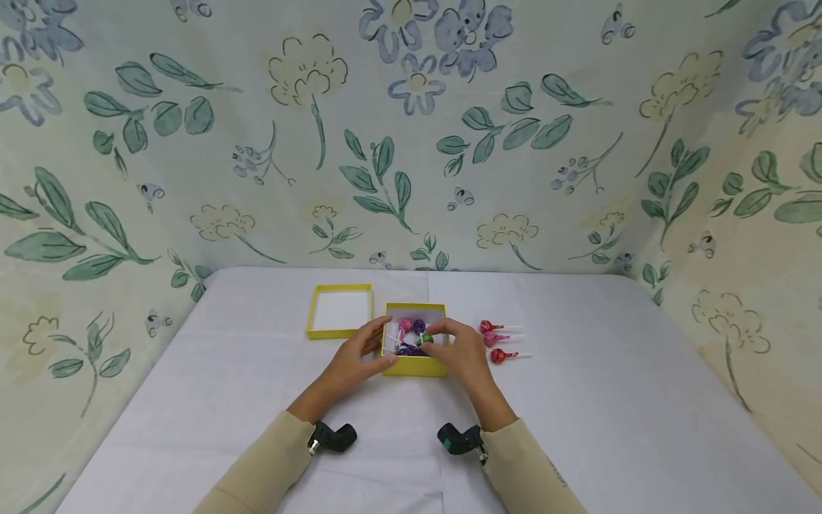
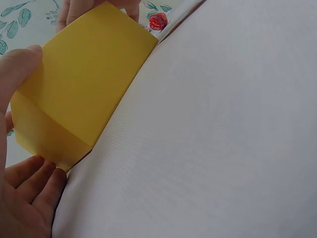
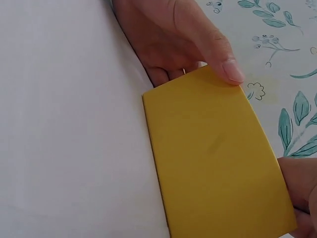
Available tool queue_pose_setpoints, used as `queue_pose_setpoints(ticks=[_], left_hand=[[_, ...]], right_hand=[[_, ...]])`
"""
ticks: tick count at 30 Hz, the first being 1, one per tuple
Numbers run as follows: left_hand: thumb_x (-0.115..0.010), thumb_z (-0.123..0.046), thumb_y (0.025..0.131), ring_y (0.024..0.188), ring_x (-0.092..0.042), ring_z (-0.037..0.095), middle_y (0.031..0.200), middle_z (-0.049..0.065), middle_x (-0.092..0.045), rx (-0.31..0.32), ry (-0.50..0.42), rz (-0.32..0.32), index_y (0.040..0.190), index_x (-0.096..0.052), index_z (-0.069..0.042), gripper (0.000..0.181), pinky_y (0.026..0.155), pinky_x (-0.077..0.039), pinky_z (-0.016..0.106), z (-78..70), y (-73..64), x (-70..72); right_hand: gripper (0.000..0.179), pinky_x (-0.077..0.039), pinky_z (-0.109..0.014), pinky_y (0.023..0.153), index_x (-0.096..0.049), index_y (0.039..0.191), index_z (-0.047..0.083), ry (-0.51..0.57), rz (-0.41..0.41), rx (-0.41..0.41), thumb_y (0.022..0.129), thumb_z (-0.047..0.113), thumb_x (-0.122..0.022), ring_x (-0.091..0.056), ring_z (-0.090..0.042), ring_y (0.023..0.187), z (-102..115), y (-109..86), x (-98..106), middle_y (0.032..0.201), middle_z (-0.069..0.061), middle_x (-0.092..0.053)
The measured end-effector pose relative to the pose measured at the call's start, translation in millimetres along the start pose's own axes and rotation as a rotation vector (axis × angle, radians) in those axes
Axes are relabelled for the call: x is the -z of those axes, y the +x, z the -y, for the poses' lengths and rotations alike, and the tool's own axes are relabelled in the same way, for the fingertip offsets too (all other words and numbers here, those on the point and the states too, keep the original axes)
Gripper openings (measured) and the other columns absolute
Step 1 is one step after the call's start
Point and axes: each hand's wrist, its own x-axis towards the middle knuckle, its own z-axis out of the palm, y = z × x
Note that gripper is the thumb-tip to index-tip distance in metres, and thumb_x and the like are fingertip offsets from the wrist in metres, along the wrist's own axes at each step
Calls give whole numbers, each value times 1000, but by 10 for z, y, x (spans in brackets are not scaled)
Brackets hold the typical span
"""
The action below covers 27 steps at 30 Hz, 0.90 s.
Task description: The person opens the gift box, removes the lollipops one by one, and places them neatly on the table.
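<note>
An uncovered yellow box (image 1: 417, 366) stands on the white cloth, holding several wrapped lollipops, among them a pink one (image 1: 405, 325) and a dark purple one (image 1: 419, 325). My left hand (image 1: 349, 360) grips the box at its left side, thumb at the front rim and fingers along the side wall. Over the right part of the box, my right hand (image 1: 464, 353) reaches in and pinches a green lollipop (image 1: 427, 338) between thumb and fingers. Both wrist views show mostly the box's outer yellow wall (image 2: 89, 64), which hides the contents and the right fingertips.
Behind and left of the box lies its yellow-rimmed lid (image 1: 317, 333), inside facing up. Right of the box, a red lollipop (image 1: 486, 326), a pink-red lollipop (image 1: 491, 338) and another red lollipop (image 1: 497, 355) lie in a column, sticks pointing right. A floral curtain (image 1: 398, 178) hangs behind the table.
</note>
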Motion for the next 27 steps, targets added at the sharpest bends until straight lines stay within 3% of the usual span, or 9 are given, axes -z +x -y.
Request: queue_pose_setpoints(ticks=[6, 12, 18, 22, 25, 27], left_hand=[[-74, -34, 85, 136, -40, 20, 151, -3, -37, -6, -8, -6, 149, -36, -20, 76, 110, -38, 35, -1, -8, -4], [-74, -32, 86, 136, -40, 21, 151, -2, -36, -14, -11, -6, 149, -36, -20, 75, 110, -38, 36, -12, -4, -10], [-73, -35, 86, 136, -39, 17, 150, -8, -36, 18, 6, -3, 149, -36, -25, 74, 110, -37, 31, -27, 1, -3], [-73, -26, 87, 138, -37, 28, 153, 4, -34, 8, -21, 6, 150, -34, -16, 74, 112, -35, 41, -88, -16, 4], [-73, -21, 87, 137, -37, 33, 152, 10, -34, -11, -35, 4, 149, -34, -12, 74, 111, -35, 47, -81, -15, 1], [-74, -23, 87, 136, -38, 31, 152, 9, -35, -20, -29, -3, 149, -35, -14, 74, 110, -36, 45, -27, -5, -5]], right_hand=[[17, -49, -46, 96, -72, 91, 14, -73, -33, 74, 78, 17, -82, -58, -25, 105, 2, 20, -43, 98, -2, -72], [6, -49, -40, 85, -73, 84, 16, -141, -58, 92, 81, 15, -78, -53, -23, 92, 27, 18, -52, 86, 2, -69], [4, -42, -47, 85, -75, 84, 17, -267, -76, 137, 85, 21, -74, -54, -23, 90, 34, 17, -73, 83, 4, -70], [9, -43, -49, 84, -76, 89, 17, -326, -141, 197, 88, 23, -70, -58, -23, 87, 19, 3, -104, 85, 3, -72], [11, -43, -48, 83, -76, 94, 15, -312, -198, 221, 90, 21, -68, -58, -22, 83, -11, -5, -131, 87, 1, -73], [12, -43, -46, 82, -75, 97, 15, -287, -225, 229, 91, 20, -66, -58, -22, 82, -28, -3, -144, 88, 0, -73]])
